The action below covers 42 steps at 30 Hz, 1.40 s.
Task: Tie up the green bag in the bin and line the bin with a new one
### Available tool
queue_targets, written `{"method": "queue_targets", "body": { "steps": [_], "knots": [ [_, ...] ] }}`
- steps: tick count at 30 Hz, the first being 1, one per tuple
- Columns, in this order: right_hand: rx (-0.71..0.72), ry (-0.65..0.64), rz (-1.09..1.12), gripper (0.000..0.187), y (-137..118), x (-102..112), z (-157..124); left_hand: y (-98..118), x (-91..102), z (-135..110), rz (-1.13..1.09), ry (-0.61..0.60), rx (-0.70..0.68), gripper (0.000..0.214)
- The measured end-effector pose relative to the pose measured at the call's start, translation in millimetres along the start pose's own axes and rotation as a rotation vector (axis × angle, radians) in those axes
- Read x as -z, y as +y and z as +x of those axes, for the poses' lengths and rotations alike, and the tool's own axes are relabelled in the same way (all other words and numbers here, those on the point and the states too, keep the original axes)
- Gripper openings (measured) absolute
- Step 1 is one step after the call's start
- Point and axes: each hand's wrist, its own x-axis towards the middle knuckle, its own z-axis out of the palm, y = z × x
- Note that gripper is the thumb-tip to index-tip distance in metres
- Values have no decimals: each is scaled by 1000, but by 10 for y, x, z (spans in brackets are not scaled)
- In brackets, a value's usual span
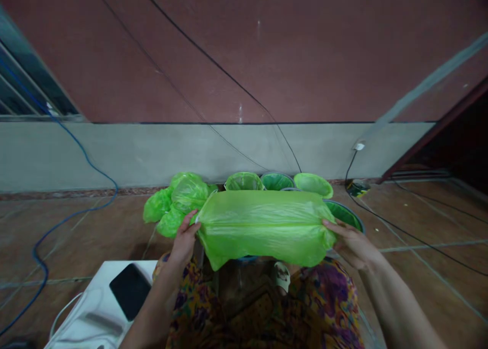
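Note:
A light green plastic bag (263, 227) is stretched out sideways between my two hands, above my lap. My left hand (185, 237) pinches its left end, where a small white edge shows. At the other end, my right hand (348, 241) grips the gathered plastic between thumb and fingers. Behind the bag stand several bins lined with green bags, among them a lined bin (244, 181) near the middle and a pale green one (313, 185) to its right. The stretched bag hides whatever lies directly beneath it.
Crumpled green bags (179, 201) are heaped on the floor at left. A black phone (130, 291) lies on a white surface (99, 283) by my left arm. A blue cable (76, 214) and a black cable (400, 236) cross the tiled floor. Ahead stands a wall (171, 150).

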Motion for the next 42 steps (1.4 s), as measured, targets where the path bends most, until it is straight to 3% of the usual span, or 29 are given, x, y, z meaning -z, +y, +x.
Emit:
{"method": "queue_targets", "body": {
  "steps": [3, 7, 12, 17, 20, 25, 31, 34, 38, 42],
  "knots": [
    [109, 65, 22, 48, -27, 63, -66, 109, -47, -34, -89, -85, -19, 70],
    [206, 148, 39, 71, -93, 98, -140, 261, -69, -63, -109, -144, -2, 45],
    [259, 158, 9, 60, -179, 105, -181, 347, -85, -85, -50, -224, -16, 30],
    [240, 176, 11, 40, -220, 213, -182, 411, -118, -118, 102, -355, -33, 50],
    [178, 127, 1, 39, -266, 260, -217, 466, -167, -113, 295, -377, -104, 56],
    [121, -55, -123, 65, -326, 186, -291, 562, -259, -66, 521, -271, -320, 53],
    [84, -139, -334, 82, -213, 135, -198, 543, -200, 84, 688, -241, -463, 55],
    [193, -81, -537, 74, -136, 160, -99, 511, -143, 149, 830, -251, -536, 53],
    [357, 47, -892, 49, -49, 171, 27, 476, -101, 186, 950, -245, -593, 42],
    [443, 60, -1090, 23, 20, 177, 103, 474, -58, 199, 1072, -237, -653, 24]
  ]
}}
